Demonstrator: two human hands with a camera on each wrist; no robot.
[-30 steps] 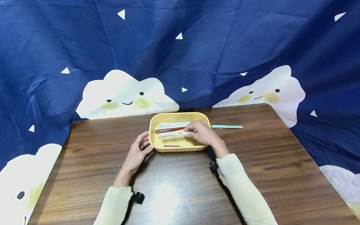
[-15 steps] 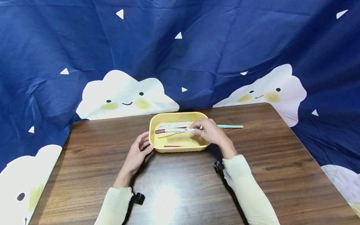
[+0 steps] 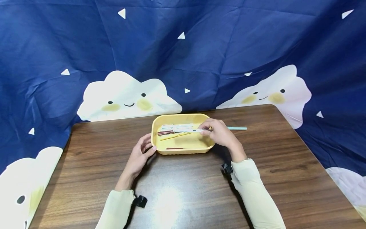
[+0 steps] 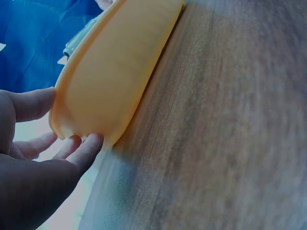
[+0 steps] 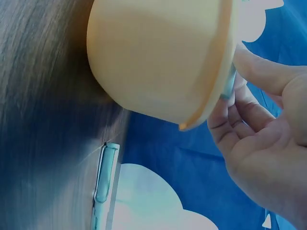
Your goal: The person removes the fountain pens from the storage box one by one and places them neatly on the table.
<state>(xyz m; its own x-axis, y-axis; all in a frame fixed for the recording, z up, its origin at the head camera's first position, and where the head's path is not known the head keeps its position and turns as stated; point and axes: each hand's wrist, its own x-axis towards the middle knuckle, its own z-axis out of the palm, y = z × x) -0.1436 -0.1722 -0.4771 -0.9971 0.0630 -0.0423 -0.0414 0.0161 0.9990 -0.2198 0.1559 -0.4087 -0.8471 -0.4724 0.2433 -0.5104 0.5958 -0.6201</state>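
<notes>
In the head view my right hand (image 3: 218, 132) pinches the end of a white pen (image 3: 194, 130) between thumb and fingers. The pen lies level over the yellow plastic tray (image 3: 188, 152), its other end overlapping the pens inside. At the tray's left end, my left hand (image 3: 138, 157) touches the outside with relaxed fingers. The left wrist view shows that thumb at the tray's rim (image 4: 53, 112) and the fingertips (image 4: 93, 140) against its end wall. Inside lie a dark red pen (image 3: 165, 133), a yellow pen (image 3: 175, 136) and several pale pens (image 3: 174, 127).
A teal pen (image 3: 238, 128) with a clip rests on the table just right of the tray; the right wrist view shows the same pen (image 5: 104, 179) close up. Behind the wooden table (image 3: 108, 136) hangs a blue cloth (image 3: 200, 57) with cloud prints.
My right hand has drawn the white pen up and to the right within the tray, which uncovers the yellow pen. The left hand and the tray have stayed in place.
</notes>
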